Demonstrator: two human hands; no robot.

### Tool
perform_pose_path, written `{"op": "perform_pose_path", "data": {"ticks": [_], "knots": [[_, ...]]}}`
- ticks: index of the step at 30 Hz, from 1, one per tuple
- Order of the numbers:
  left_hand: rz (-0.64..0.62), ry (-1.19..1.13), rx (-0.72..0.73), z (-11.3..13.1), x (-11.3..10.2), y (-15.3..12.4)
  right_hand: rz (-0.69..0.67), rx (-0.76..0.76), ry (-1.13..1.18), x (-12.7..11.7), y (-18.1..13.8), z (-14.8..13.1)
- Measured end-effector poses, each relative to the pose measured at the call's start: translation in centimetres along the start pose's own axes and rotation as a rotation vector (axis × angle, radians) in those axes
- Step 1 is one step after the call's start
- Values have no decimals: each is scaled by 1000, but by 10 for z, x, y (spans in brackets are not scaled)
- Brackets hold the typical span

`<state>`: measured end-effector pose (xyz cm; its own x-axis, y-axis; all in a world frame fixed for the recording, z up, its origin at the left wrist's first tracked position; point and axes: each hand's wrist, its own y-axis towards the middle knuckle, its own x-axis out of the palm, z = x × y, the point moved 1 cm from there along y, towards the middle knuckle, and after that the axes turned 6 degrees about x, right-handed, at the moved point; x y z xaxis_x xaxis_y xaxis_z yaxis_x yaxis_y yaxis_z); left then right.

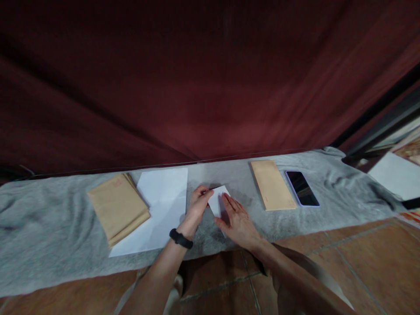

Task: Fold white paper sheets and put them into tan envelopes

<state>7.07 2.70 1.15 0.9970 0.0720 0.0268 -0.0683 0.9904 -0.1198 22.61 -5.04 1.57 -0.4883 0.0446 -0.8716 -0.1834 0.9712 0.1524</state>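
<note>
A folded white sheet of paper (217, 200) lies in front of me on a grey cloth (243, 175). My left hand (198, 202) pinches its left edge between thumb and fingers. Across its right side, my right hand (236, 221) rests with fingers stretched out and pressing on the paper, hiding part of it. Left of my hands are larger white sheets (167, 205), partly covered by a stack of brown envelopes (118, 203). A further brown envelope (273, 186) lies to the right of my right hand.
A phone with a purple edge (302, 188) lies right of the single envelope. Behind the cloth hangs a dark red curtain (210, 109). Brown floor tiles (361, 258) run along the cloth's near edge. A white panel (397, 173) shows at the far right.
</note>
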Motion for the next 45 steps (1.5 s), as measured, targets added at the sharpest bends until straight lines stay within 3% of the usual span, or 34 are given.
{"op": "perform_pose_path", "data": {"ticks": [5,9,12,15,19,22,27,33,38,42,45], "knots": [[27,-135,21,5,3,-3,23,45,-54,-4,-3,-8],[-49,-293,1,12,2,-2,72,35,-1,-18,4,4],[-1,-382,-6,14,0,-1,149,134,264,-32,12,21],[86,-355,10,13,-2,-2,207,321,727,-38,19,36],[-70,-311,-16,9,2,-8,147,622,1236,-27,22,45],[-97,-250,-34,2,4,-10,72,729,1313,-16,21,46],[-54,-40,-57,-15,-1,-3,16,583,950,-2,22,56],[-77,270,46,-22,-8,-1,115,239,275,5,20,55],[-32,356,117,-17,-5,-2,87,-25,34,21,18,41],[-13,393,136,-14,-4,-4,83,-82,-178,32,14,37],[3,554,157,-12,-4,-8,100,-102,-240,34,12,36]]}}
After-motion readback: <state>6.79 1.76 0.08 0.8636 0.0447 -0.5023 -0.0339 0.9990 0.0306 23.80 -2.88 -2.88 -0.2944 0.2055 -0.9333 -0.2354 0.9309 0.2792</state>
